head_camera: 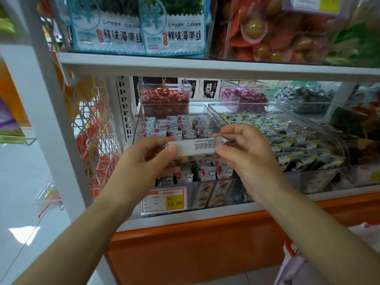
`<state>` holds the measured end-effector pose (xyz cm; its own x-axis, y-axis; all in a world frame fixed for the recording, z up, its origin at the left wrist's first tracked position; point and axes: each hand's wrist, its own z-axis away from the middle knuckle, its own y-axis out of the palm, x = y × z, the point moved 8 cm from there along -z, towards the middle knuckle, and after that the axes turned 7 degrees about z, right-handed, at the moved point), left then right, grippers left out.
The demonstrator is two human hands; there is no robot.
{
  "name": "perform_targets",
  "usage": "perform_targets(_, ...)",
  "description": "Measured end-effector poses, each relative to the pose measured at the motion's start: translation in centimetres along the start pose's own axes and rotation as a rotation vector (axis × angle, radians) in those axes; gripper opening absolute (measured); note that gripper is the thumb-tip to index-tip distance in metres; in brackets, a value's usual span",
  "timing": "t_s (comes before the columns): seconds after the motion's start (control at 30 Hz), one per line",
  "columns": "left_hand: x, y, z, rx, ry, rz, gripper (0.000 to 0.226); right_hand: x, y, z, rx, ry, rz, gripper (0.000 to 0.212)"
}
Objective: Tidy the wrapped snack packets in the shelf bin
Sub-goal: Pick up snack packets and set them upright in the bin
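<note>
A: Fingers [172, 151] of left hand [144, 159] and right hand [244, 153] clamped on one packet [195, 148], held just above the bin [205, 109].
B: Risk?
A: Likely a slip; the wrap looks slick and could knock the rows of packets below.
B: Room?
A: Tight. Bin walls either side, red-candy box [164, 95] behind, shelf [205, 65] overhead. Front open.

A: Access to the clear bin [141, 120]?

B: Open from the top and front only. The upper shelf [205, 66] caps headroom; a red-candy tub [164, 95] blocks the rear.

A: Sides?

B: A neighbouring bin [308, 128] crowds the right; the upright post [51, 120] and wire rack [94, 128] close the left. Both hands [144, 159] occupy the front opening.
</note>
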<state>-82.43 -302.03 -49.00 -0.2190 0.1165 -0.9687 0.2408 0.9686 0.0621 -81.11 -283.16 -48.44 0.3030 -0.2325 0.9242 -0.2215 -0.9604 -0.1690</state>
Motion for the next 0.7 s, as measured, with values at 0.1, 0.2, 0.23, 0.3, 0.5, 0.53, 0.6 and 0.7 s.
perform_targets(0.1,0.1,-0.1,-0.1,-0.006,-0.007,-0.008,0.022,0.0,0.6,0.2,0.04,-0.003,0.029,0.025)
perform_targets(0.2,-0.2,-0.1,0.1,0.002,0.025,-0.06,0.028,-0.1,1.0,0.3,0.078,0.0,0.059,0.018)
perform_targets(0.23,-0.3,0.0,0.1,0.006,0.038,-0.072,0.029,0.0,1.1,0.3,0.081,-0.009,0.073,0.017)
perform_targets(0.3,-0.6,0.2,0.2,0.017,0.061,-0.084,0.032,0.1,1.1,0.5,0.077,-0.012,0.045,0.012)
perform_targets(0.5,-0.5,1.0,0.4,0.006,0.079,-0.155,0.017,0.8,0.6,0.6,-0.023,-0.063,0.069,0.019)
perform_targets(0.53,-0.5,0.9,0.4,-0.019,0.073,-0.15,0.011,0.9,0.8,0.7,-0.018,-0.071,0.083,0.02)
perform_targets(0.6,-0.4,0.5,0.3,-0.078,0.058,-0.141,0.005,1.1,1.3,0.9,0.007,-0.084,0.094,0.02)
perform_targets(0.7,-0.3,-0.2,-0.1,-0.145,0.035,-0.117,0.018,1.3,1.7,1.2,0.029,-0.119,0.18,0.019)
